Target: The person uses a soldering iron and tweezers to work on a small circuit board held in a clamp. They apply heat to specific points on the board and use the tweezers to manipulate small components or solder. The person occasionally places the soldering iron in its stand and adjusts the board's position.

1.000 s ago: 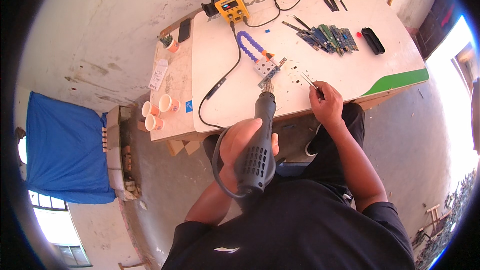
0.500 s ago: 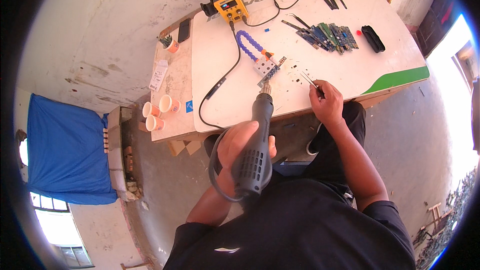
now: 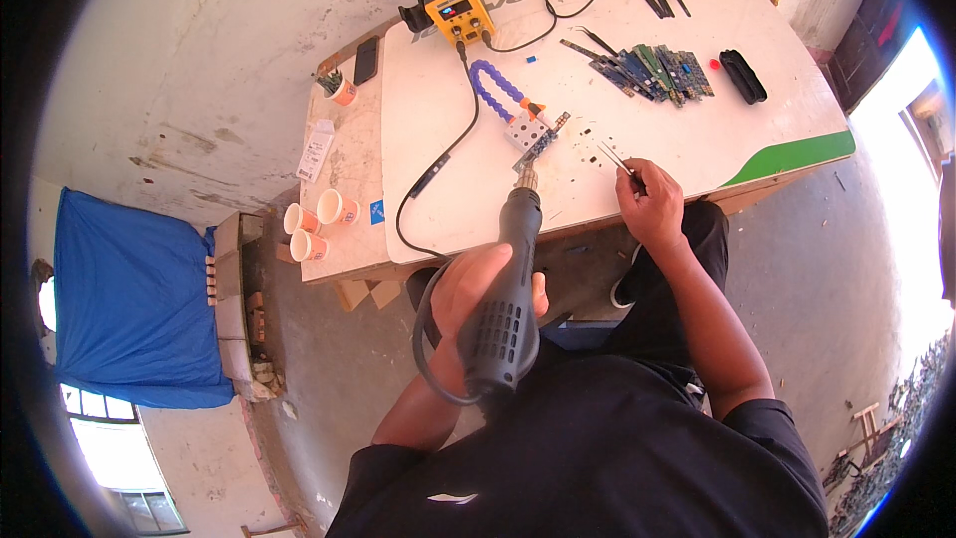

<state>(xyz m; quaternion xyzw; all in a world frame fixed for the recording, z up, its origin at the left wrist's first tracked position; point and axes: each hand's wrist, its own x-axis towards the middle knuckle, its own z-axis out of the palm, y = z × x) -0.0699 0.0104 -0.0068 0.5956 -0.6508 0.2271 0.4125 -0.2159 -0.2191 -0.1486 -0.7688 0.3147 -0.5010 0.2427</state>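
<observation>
My left hand (image 3: 468, 289) is wrapped round a black hot air gun (image 3: 506, 309), its metal nozzle at the near end of a small circuit board (image 3: 541, 147). The board sits tilted against a metal block holder (image 3: 526, 130), beside blue jointed flexible arms (image 3: 481, 80). In my right hand (image 3: 652, 204) is a pair of tweezers (image 3: 615, 158), pinched, with the tips just above the table. Several tiny dark chips (image 3: 595, 160) lie around those tips, right of the board.
A yellow and black soldering station (image 3: 458, 5) stands at the back, its cable running down the table's left. Circuit boards (image 3: 652, 75) lie piled at right, near a black case (image 3: 743, 78). Paper cups (image 3: 337, 206) and a phone (image 3: 366, 60) occupy the left side.
The hot air gun has shifted very slightly left and toward me, its nozzle still by the board. My right hand and the tweezers have stayed in place.
</observation>
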